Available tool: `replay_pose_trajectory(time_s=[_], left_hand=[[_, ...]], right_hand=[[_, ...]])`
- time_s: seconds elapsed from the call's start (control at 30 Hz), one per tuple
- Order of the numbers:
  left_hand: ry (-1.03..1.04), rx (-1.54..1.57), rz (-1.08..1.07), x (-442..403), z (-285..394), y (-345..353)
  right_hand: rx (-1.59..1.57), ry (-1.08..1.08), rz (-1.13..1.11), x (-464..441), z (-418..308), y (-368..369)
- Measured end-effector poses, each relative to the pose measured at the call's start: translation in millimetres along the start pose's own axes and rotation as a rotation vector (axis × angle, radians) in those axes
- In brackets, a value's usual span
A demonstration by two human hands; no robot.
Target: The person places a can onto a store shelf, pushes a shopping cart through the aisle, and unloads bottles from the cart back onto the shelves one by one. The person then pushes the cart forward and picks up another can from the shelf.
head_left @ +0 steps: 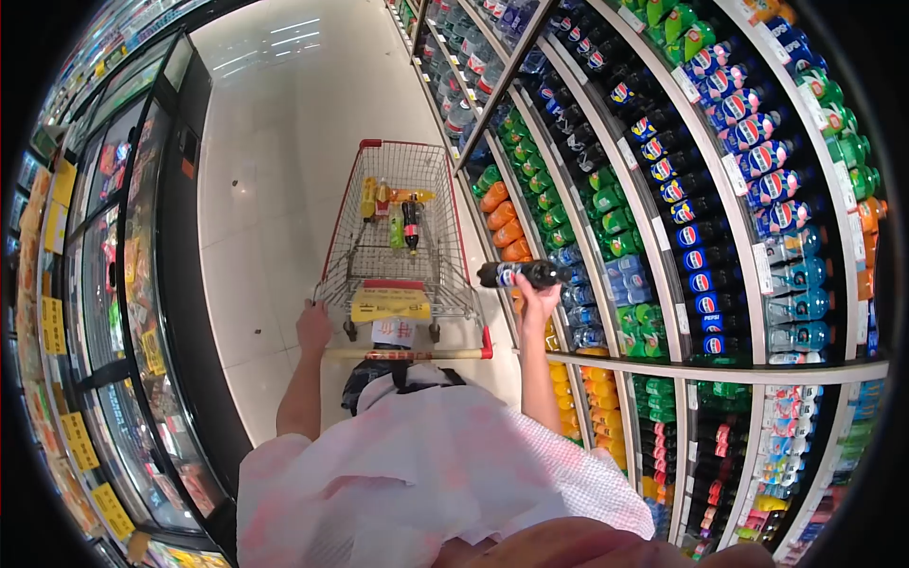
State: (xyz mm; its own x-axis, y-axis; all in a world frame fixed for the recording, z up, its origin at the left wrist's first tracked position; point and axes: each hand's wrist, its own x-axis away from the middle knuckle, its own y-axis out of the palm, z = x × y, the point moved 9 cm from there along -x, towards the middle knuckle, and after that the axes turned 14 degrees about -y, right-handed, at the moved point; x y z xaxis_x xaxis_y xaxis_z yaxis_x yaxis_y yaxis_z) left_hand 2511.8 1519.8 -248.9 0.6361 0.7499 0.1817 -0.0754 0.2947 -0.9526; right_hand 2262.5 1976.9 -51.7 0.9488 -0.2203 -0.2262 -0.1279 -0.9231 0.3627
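Note:
My right hand is wrapped round a dark cola bottle with a blue label, held level between the cart and the drink shelves. At the cart's near left corner is my left hand, against the frame; its fingers are too small to make out clearly. The wire shopping cart has red trim and stands in front of me. Inside it lie a dark bottle with a red label, a green item, and several yellow-orange bottles. A yellow sign hangs on its near side.
Shelves of bottled drinks line the right side, with metal shelf edges close to my right arm. Glass-doored display cases run along the left. The tiled floor stretches ahead between them.

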Motion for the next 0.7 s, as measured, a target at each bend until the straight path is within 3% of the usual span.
replay_pose_trajectory(time_s=[0.17, 0.33, 0.53, 0.7], left_hand=[[-0.017, -0.010, -0.036, -94, 21, -7], [0.005, 0.019, -0.009, -169, 48, -17], [0.003, 0.054, -0.031, -247, 64, -23], [-0.005, 0.134, -0.072, -292, 80, -28]], right_hand=[[0.010, -0.130, 0.042, -108, 10, 63], [0.214, -0.353, 0.021, -209, 2, 119], [0.274, -0.627, 0.100, -334, -27, 156], [0.338, -0.735, 0.139, -439, -26, 172]])
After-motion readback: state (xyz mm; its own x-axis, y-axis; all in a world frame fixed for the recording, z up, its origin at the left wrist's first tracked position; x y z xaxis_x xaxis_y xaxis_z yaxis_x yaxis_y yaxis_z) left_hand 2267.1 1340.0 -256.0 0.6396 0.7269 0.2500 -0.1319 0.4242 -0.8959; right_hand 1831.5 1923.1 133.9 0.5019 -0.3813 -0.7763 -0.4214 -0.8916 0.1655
